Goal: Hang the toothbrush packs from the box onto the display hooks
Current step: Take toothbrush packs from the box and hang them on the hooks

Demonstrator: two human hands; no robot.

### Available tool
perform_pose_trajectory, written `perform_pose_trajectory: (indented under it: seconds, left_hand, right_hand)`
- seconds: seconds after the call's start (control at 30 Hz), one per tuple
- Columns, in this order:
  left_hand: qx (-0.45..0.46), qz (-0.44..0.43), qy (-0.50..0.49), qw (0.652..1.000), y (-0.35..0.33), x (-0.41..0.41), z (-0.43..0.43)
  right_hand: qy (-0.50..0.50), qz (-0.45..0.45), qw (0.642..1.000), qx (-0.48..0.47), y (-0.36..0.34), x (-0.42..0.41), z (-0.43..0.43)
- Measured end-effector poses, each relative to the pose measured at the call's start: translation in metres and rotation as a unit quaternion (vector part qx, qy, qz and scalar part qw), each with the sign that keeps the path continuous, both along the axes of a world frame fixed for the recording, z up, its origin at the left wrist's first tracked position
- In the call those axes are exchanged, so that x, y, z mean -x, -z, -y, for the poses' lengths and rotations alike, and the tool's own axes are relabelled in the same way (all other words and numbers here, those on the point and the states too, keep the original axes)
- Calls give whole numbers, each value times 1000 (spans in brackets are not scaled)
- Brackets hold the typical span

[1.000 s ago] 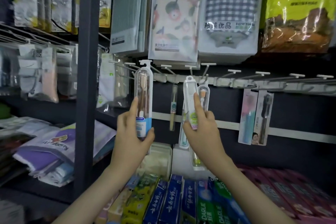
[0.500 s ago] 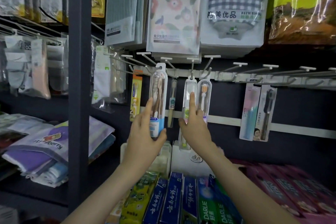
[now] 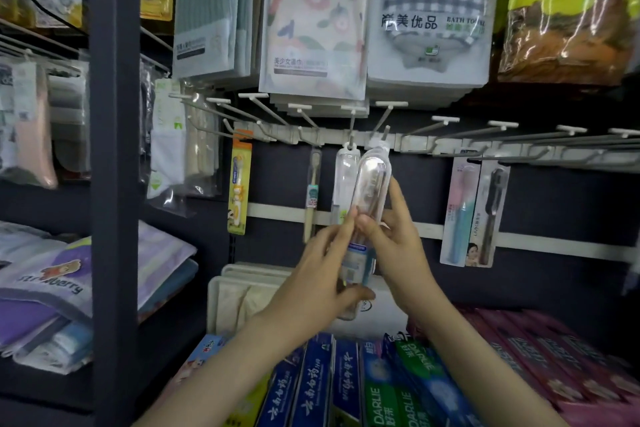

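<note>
Both hands hold one clear toothbrush pack (image 3: 371, 180), tilted, its top up at the hook rail (image 3: 415, 143). The left hand (image 3: 318, 281) grips its lower end and the right hand (image 3: 398, 239) pinches its middle. Its tab seems to meet a hook (image 3: 385, 131), though blur obscures this. A second pack (image 3: 346, 166) hangs just behind.

A clear toothbrush pack (image 3: 369, 191) of smooth, glossy hard plastic is shown at the centre of the frame, with light reflected along its rounded shell. Above it, display hooks (image 3: 445, 119) of thin grey metal wire are capped with matt white plastic tips. Towel packs (image 3: 313, 17) at the top are wrapped in shiny clear film over soft printed cloth. A yellow bag (image 3: 568, 10) at upper right is made of crinkled, highly glossy film. Toothpaste cartons (image 3: 311, 385) along the bottom are printed on glossy card. The upright post (image 3: 114, 184) at left is finished in dark matt paint.
</note>
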State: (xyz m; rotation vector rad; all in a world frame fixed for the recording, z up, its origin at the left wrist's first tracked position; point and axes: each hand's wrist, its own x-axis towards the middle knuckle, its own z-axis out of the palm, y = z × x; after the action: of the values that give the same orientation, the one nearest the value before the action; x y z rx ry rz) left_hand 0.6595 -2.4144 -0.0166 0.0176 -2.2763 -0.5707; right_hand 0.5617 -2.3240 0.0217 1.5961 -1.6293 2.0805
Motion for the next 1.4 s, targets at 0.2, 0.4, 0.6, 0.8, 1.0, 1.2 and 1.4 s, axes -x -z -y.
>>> perform_pose_trajectory:
  seconds: [0.2,0.4,0.6,0.8,1.0,1.2,1.4]
  left_hand:
    - [60,-35,-81,994,-19,30,33]
    - [162,2,-145,976,-22,59,60]
    - [179,-23,-143,973,-19,60,65]
    - [70,-20,-91,993,-15,60,59]
    - [1,-43,-89,995,4,62,40]
    - [22,-124,-149,981,41,66,-32]
    - [42,-65,-15,997,101,69,-192]
  right_hand:
    - [26,45,999,-9,-9,32,-8]
    - [17,19,999,-48,-20,47,1]
    - [110,-36,988,-101,-20,52,7]
    - [207,-101,957,-174,-11,55,23]
    - [227,-137,948,-178,19,57,17]
    - [276,-178,929,-170,67,47,-63]
    - [331,-157,900,-236,135,47,-221]
